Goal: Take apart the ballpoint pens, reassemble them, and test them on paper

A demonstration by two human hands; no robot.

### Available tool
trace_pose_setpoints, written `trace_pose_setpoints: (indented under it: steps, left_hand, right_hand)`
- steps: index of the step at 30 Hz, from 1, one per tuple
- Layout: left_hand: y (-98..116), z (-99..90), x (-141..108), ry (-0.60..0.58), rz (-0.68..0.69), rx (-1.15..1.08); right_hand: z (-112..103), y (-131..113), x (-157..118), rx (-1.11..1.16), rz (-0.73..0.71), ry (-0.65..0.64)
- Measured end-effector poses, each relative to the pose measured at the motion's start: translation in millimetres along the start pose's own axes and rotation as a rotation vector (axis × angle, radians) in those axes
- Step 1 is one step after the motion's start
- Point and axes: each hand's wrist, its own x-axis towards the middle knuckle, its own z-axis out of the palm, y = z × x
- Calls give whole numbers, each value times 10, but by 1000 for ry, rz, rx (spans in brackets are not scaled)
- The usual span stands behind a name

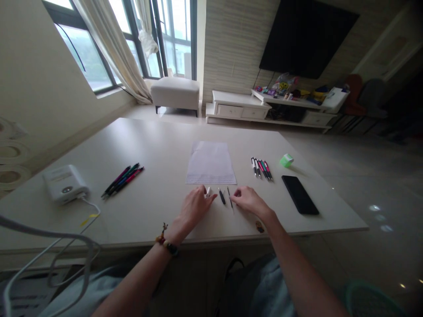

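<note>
My left hand (196,207) rests on the pale table (158,145) with its fingers closed on a short white pen part (208,192), most of which they hide. My right hand (249,200) lies just to the right, its fingertips close beside a thin dark pen refill (230,198) and apparently not holding it. A short black pen part (221,196) lies between my hands. Beyond them is a sheet of white paper (210,163). A bundle of several pens (261,169) lies to the right, and another bundle of several pens (122,180) lies to the left.
A black smartphone (300,194) and a green block, possibly an eraser (286,160), lie at the right. A white boxy device (65,184) with a cable (90,207) sits at the left. A small sticker (259,226) marks the table near its front edge.
</note>
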Motion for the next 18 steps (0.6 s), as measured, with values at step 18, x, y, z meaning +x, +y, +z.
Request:
trace_pose_setpoints:
  steps: [18]
  left_hand:
    - [-3,-76,-223,137,58,-716]
  right_hand:
    - [6,-260,76,259,-39,312]
